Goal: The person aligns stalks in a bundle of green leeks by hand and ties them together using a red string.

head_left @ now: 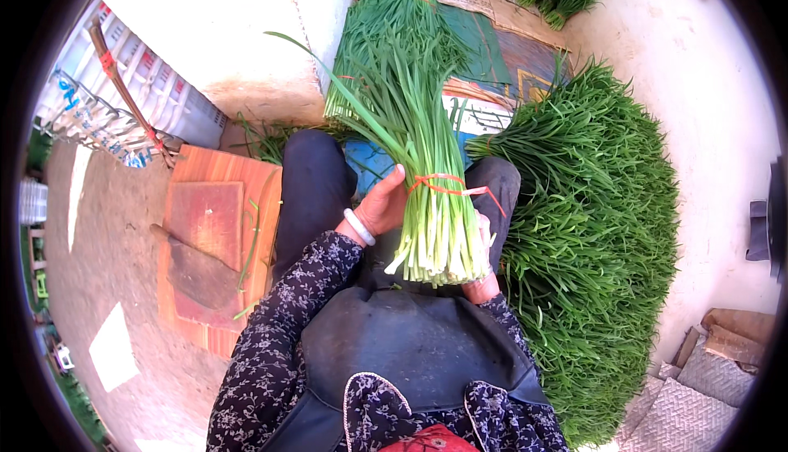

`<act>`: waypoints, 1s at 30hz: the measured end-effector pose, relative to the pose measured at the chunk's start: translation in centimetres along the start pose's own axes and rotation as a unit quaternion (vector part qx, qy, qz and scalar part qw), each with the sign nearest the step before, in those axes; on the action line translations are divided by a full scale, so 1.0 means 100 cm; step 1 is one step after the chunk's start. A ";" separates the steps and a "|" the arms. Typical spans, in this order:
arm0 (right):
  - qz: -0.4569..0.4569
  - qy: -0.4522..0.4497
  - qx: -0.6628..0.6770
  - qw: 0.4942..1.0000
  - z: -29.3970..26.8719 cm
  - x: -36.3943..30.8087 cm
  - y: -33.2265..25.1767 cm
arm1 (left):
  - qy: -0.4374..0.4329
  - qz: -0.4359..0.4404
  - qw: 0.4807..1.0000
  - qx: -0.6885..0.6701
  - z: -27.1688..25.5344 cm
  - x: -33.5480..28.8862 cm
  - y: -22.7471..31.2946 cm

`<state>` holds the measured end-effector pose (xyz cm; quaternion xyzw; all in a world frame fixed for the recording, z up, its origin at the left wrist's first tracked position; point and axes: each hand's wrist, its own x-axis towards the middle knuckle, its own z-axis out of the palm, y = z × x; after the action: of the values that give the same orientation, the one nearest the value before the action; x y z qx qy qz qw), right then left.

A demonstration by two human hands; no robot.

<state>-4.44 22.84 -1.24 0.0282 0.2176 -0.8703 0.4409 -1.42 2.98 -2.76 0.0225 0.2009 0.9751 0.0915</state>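
Observation:
A bunch of garlic chives (435,214) is held over my lap, its pale cut stems toward me and its green leaves pointing away. A reddish-orange tie (447,185) circles the stems, with a loose end sticking out to the right. My left hand (384,206), with a pale bangle at the wrist, grips the bunch from its left side, thumb up along the stems. On the right, my right hand (484,276) holds the stem end from beside and below; most of its fingers are hidden behind the stems.
Beside my left leg lies a wooden board (185,206) with a reddish block and a broad cleaver (197,267). A large heap of chives (583,239) stands at my right. Tied bunches (394,29) lie ahead, next to a white pillar (246,25). Folded sacks (698,378) sit lower right.

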 end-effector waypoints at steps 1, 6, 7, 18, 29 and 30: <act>0.012 0.021 0.006 1.000 0.004 -0.003 0.002 | 0.022 0.019 1.000 -0.004 0.002 -0.001 -0.001; 0.009 0.050 -0.136 0.989 -0.012 -0.002 0.002 | 0.048 0.040 0.994 -0.088 0.009 0.005 -0.002; 0.022 0.051 -0.133 0.990 -0.009 -0.001 0.002 | 0.043 0.034 0.993 -0.101 0.006 0.003 -0.003; -0.075 0.126 -0.561 0.815 0.045 0.005 -0.069 | 0.060 -0.038 0.993 -0.090 0.026 -0.008 0.012; -0.381 0.119 -0.792 0.462 0.085 0.104 -0.068 | 0.124 -0.019 0.992 -0.019 0.008 -0.004 0.004; -0.352 0.175 -0.766 0.508 0.086 0.102 -0.079 | 0.117 -0.008 0.993 -0.019 0.003 -0.005 0.005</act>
<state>-15.63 15.75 6.86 -0.2478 0.8646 -0.4256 -0.0994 -0.98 2.53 -2.32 -0.0946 0.1917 0.9740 0.0754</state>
